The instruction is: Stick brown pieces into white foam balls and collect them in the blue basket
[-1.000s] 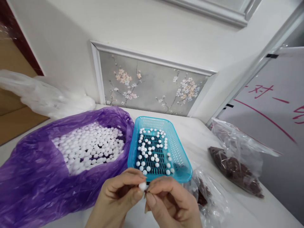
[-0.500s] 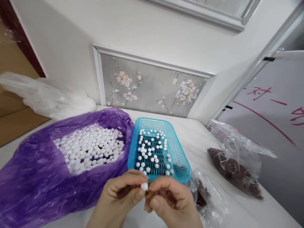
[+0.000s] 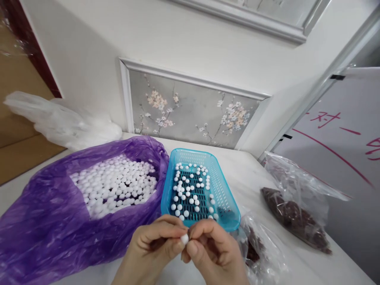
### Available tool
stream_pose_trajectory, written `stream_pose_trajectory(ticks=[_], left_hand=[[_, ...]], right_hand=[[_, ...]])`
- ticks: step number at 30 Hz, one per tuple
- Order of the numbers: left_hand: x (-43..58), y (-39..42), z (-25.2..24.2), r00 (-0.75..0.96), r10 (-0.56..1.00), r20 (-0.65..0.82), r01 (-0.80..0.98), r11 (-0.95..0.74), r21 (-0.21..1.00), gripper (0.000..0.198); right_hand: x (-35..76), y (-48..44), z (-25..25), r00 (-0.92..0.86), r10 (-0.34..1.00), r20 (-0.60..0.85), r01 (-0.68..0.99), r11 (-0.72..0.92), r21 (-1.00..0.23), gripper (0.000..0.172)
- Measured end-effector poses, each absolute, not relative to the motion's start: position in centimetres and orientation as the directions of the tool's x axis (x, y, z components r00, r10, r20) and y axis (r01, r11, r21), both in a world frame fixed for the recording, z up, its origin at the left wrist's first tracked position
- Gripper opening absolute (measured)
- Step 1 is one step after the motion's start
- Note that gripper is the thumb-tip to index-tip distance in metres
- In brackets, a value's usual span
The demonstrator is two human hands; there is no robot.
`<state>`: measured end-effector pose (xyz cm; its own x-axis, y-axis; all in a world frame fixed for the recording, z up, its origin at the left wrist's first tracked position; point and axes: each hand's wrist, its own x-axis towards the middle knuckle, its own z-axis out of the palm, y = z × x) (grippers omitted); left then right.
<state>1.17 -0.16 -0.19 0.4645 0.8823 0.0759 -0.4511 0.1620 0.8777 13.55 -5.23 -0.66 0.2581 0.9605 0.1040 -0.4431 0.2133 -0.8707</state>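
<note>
- One ball (image 3: pixel 184 239) is just in front of the basket (image 3: pixel 221 194); the left hand (image 3: pixel 154 247) pinches it between thumb and forefinger.
- The right hand (image 3: pixel 215 247) has its fingertips close together beside the ball; what they grip, I cannot tell.
- The step seems fine fingertip work; the next move probably calls for a steady left pinch.
- More balls (image 3: pixel 97 192) lie in basket and bag (image 3: pixel 53 209).

floral wall panel (image 3: pixel 192 107) — whiteboard (image 3: pixel 360 95) with red writing (image 3: pixel 350 131)
</note>
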Motion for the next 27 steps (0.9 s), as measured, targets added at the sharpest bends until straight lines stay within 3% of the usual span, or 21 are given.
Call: stream_pose_trajectory(ticks=[10, 19, 24, 27], left_hand=[[1.0, -0.6, -0.4, 0.411, 0.907, 0.093, -0.438, 0.107, 0.892, 0.015], [1.7, -0.4, -0.1, 0.450, 0.892, 0.043, -0.552, 0.240, 0.799, 0.007], [1.5, -0.3, -0.2, 0.397, 0.917, 0.034, -0.460, 0.167, 0.872, 0.004], [1.7, 0.1, 0.1, 0.274, 0.959, 0.067, -0.262, 0.008, 0.965, 0.006]], right_hand=[[13.3, -4.6, -0.8, 0.274, 0.958, 0.083, -0.478, 0.210, -0.853, 0.019], [14.2, -4.5, -1.3, 0.056, 0.988, 0.143, -0.611, 0.148, -0.778, 0.016], [14.2, -4.9, -1.4, 0.117, 0.982, 0.145, -0.517, 0.185, -0.836, 0.016], [14.8, -5.9, -1.0, 0.262, 0.952, 0.155, -0.312, 0.236, -0.920, 0.018]])
